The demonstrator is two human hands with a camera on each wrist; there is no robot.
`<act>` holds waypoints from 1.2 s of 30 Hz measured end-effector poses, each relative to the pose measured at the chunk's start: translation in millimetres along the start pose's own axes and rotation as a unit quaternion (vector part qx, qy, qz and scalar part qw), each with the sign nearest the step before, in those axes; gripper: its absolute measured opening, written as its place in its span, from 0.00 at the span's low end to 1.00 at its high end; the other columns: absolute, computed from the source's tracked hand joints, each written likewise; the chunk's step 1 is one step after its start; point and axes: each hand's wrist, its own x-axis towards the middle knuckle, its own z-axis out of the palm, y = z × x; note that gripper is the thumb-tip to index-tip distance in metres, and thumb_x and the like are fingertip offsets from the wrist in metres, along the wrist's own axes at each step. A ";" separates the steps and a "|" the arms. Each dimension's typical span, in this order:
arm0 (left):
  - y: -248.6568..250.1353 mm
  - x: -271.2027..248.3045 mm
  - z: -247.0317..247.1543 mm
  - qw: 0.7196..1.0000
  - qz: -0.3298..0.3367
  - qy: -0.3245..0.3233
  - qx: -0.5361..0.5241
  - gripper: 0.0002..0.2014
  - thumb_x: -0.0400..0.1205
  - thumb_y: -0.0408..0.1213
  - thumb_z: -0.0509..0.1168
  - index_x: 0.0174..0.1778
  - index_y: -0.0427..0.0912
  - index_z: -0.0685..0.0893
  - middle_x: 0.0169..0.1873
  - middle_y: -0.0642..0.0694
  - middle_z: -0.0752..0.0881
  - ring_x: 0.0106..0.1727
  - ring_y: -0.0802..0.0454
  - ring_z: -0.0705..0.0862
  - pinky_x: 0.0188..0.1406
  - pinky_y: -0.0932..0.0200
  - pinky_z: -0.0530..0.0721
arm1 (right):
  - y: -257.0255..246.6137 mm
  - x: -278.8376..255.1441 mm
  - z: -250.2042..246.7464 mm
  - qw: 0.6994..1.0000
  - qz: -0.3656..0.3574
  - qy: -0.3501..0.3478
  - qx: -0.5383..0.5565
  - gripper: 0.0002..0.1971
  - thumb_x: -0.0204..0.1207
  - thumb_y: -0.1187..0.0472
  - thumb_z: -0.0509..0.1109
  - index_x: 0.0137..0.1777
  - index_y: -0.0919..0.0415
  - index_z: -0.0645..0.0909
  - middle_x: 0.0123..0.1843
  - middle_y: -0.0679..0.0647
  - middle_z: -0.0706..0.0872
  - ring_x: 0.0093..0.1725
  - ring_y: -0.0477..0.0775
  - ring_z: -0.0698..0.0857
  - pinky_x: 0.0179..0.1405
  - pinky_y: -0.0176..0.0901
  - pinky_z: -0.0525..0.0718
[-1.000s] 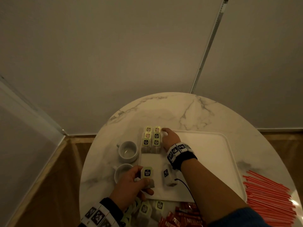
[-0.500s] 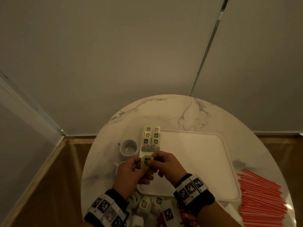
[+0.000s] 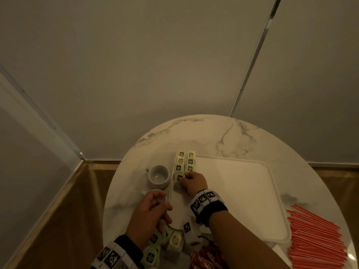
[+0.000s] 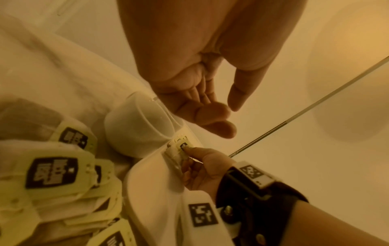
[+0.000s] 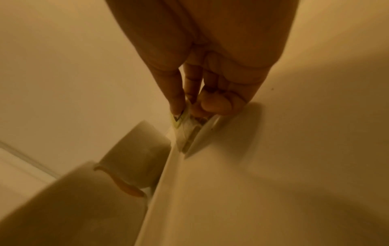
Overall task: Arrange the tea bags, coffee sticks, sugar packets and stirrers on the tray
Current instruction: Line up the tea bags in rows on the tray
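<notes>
A white tray (image 3: 239, 193) lies on the round marble table. Two rows of tea bags (image 3: 185, 162) stand along its far left edge. My right hand (image 3: 191, 180) pinches a tea bag (image 3: 179, 178) by its yellow tag and holds it at the near end of the left row; the right wrist view shows thumb and fingers on the tea bag (image 5: 181, 123). My left hand (image 3: 149, 214) hovers with loosely curled fingers and nothing in it, just left of the tray, above the loose tea bags (image 3: 167, 243); in the left wrist view the left hand (image 4: 210, 106) holds nothing.
Two white cups (image 3: 157, 175) stand left of the tray, the nearer one under my left hand. Red coffee sticks (image 3: 206, 257) lie at the near edge. Several red stirrers (image 3: 314, 237) are fanned out right of the tray. Most of the tray floor is bare.
The tea bag passed from my left hand to my right, which carried it forward to the left row. My left hand let go and drew back toward the loose pile.
</notes>
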 end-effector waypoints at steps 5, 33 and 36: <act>6.9 -4.0 0.3 1.000 0.007 -0.021 -0.014 0.06 0.82 0.24 0.62 0.54 0.33 0.80 0.40 0.32 0.85 0.29 0.44 0.83 0.17 0.61 0.76 | -5.8 6.2 2.3 0.995 -0.009 0.034 -0.093 0.10 0.74 0.64 0.71 0.54 0.59 0.79 0.48 0.55 0.85 0.49 0.55 0.83 0.47 0.38 0.77; -2.9 -3.4 -12.5 0.999 -0.011 -0.011 0.049 0.03 0.82 0.26 0.63 0.47 0.34 0.83 0.36 0.33 0.86 0.30 0.46 0.83 0.20 0.60 0.77 | -17.5 -2.9 -7.1 0.989 -0.055 0.061 -0.119 0.06 0.76 0.66 0.65 0.42 0.57 0.71 0.46 0.57 0.85 0.44 0.59 0.83 0.42 0.46 0.80; -7.9 -5.4 -26.0 0.993 -0.008 -0.026 0.117 0.04 0.81 0.30 0.66 0.41 0.35 0.82 0.30 0.39 0.84 0.28 0.51 0.80 0.23 0.61 0.76 | -16.9 -20.7 -18.0 0.994 -0.084 0.024 -0.070 0.09 0.73 0.63 0.71 0.40 0.49 0.73 0.44 0.54 0.86 0.45 0.59 0.87 0.48 0.56 0.88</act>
